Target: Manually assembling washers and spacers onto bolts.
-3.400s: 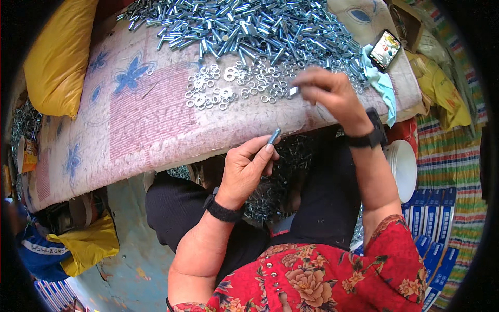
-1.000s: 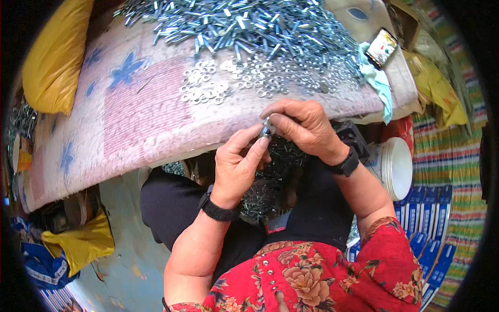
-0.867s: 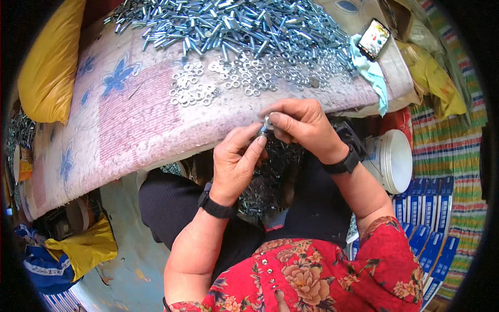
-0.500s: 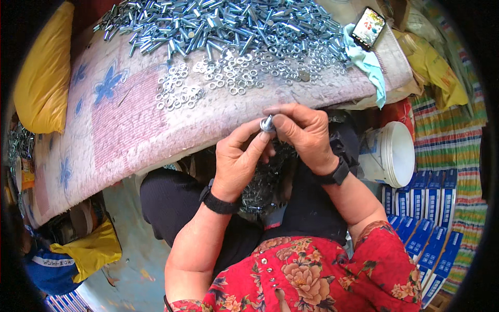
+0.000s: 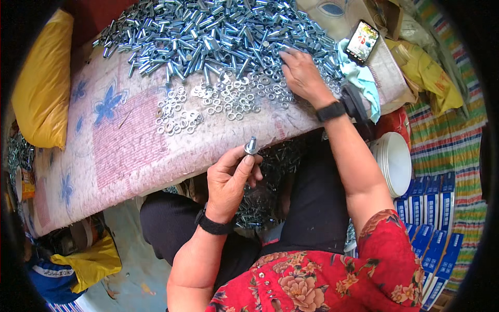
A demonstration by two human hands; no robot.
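Observation:
Between its thumb and fingers, my left hand (image 5: 228, 182) holds a bolt (image 5: 252, 145) upright, just off the near edge of the cloth-covered table (image 5: 130, 156). A ring like a washer sits around the bolt's lower part. My right hand (image 5: 304, 75) reaches over the table, its fingers bent and slightly apart at the front of a heap of shiny metal tubes (image 5: 208, 36). Nothing shows in its grip, though its fingertips are partly hidden against the metal pieces. Loose washers (image 5: 228, 99) lie spread in front of the heap, left of my right hand.
A phone (image 5: 362, 41) rests by a pale blue cloth (image 5: 364, 83) at the table's right. A white bucket (image 5: 393, 164) stands below, near blue-and-white boxes (image 5: 436, 249). A filled yellow sack (image 5: 44, 78) is at the left. More metal pieces lie beneath the table edge (image 5: 260, 208).
My right hand has left the bolt and moved up and right to the heap. My left hand keeps the bolt and has shifted slightly left and down.

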